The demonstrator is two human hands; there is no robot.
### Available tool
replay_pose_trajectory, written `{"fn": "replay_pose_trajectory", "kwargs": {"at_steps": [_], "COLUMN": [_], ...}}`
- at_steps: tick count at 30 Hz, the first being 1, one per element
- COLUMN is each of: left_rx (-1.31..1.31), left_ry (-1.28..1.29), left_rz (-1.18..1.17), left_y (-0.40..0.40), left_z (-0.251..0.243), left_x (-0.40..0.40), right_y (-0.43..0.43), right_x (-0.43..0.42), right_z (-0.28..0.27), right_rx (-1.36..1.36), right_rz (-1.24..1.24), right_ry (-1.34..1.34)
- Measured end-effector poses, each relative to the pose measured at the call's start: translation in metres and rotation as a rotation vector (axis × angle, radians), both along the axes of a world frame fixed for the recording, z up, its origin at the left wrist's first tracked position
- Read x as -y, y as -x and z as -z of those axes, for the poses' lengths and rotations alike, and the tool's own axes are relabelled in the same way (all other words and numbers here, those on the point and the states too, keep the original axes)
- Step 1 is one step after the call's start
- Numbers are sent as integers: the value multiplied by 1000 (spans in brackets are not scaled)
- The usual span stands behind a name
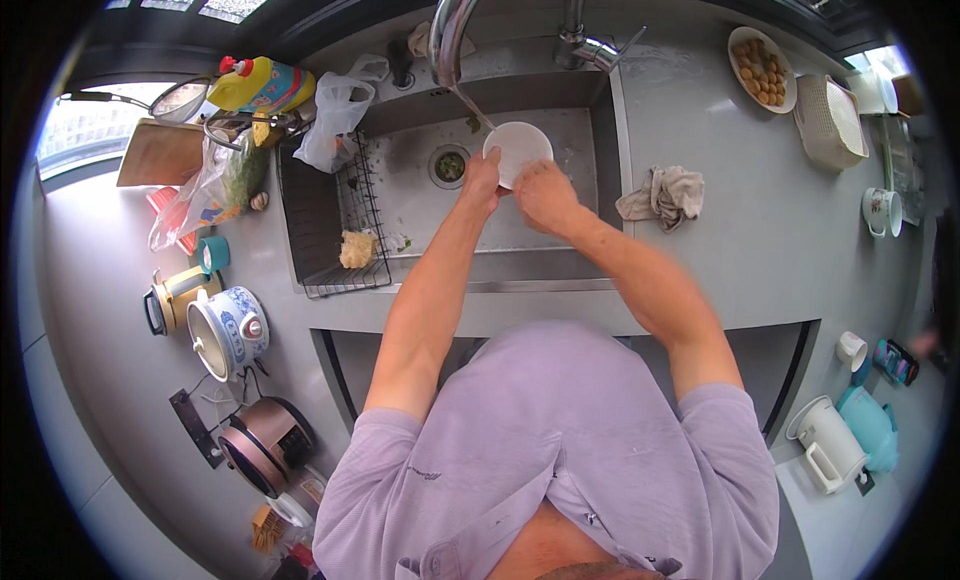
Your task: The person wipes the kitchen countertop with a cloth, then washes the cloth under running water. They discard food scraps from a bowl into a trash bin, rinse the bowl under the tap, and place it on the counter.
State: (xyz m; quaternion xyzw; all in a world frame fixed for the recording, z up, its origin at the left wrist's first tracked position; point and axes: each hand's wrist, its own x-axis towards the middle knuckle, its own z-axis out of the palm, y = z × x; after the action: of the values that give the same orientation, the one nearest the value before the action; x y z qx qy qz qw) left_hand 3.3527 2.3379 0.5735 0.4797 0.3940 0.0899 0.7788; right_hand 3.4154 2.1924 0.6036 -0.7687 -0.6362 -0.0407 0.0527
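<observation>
Above the stainless steel sink point(555, 238), my left hand point(484, 178) grips the left side of a white bowl point(517, 145). My right hand point(547, 193) lies at the bowl's lower right rim, with its fingers curled at the inner edge; whether they hold anything is hidden. Water runs from the curved chrome faucet point(448, 47) down to the bowl's upper left rim. Green scraps sit in the drain strainer point(450, 166), left of my left hand.
A wire rack point(367, 212) and a loofah sponge point(358, 249) are at the sink's left. A crumpled cloth point(667, 197) lies right of the sink. Farther off are a plate of round brownish foods point(761, 71), a plastic bag point(337, 114) and a slow cooker point(229, 332).
</observation>
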Motion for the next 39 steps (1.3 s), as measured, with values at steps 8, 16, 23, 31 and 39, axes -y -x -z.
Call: {"fn": "replay_pose_trajectory", "kwargs": {"at_steps": [8,16,23,31,39], "left_rx": [-14,-53,34,7,-341], "left_ry": [234,41,-42,68,-1155], "left_rz": [77,-12,135,211,650], "left_y": [8,8,9,20,6], "left_z": [-8,7,-3,-22,-17], "left_x": [-11,-28,-21,3,-42], "right_y": [12,-11,-36,-46,-8], "right_x": [-20,9,36,1,-7], "right_z": [-7,-8,-9,20,7], "right_rx": [-803,-371,-423,-1480,-1734], "right_rz": [41,-256,-21,534,780], "right_ry": [-255,-146,-451,-147,-278]}}
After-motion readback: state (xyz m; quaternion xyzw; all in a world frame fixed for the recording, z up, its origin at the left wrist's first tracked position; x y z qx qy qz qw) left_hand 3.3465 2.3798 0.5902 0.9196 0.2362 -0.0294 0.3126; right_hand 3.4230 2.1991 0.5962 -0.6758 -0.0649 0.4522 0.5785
